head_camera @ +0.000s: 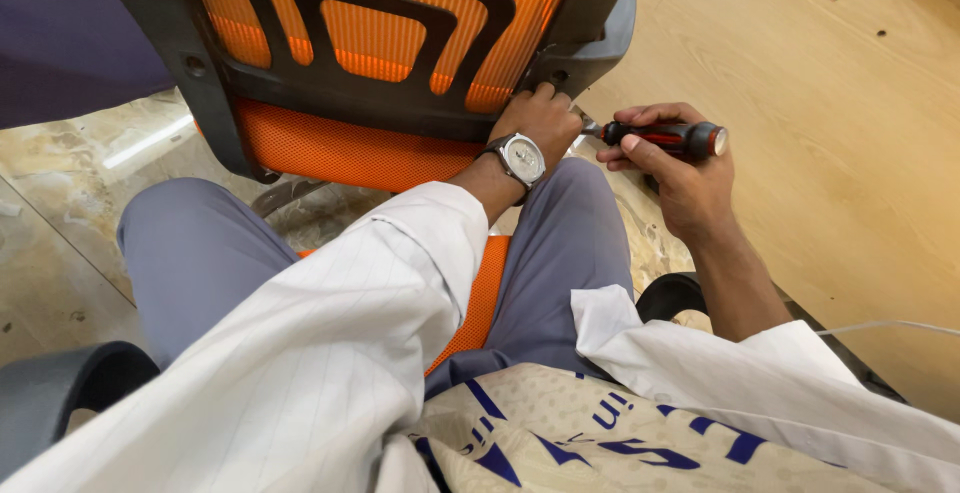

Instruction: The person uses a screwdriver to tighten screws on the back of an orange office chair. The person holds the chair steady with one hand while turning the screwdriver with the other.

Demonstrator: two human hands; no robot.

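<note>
My left hand [540, 118], with a wristwatch [518, 157] on it, is pressed against the lower right corner of the chair's black plastic back frame [400, 103], fingers curled around the frame edge. My right hand [680, 178] is shut on a red and black screwdriver [665, 136], held level, its tip pointing left at the frame corner beside my left hand. The chair back is orange mesh [370, 38]. I sit astride the orange seat [485, 293], facing the backrest.
Black armrests sit at the lower left [70, 383] and right [672, 295]. A marbled tile floor [70, 213] lies to the left, a light wooden surface [830, 103] to the right. A thin white cable [890, 327] runs at the right.
</note>
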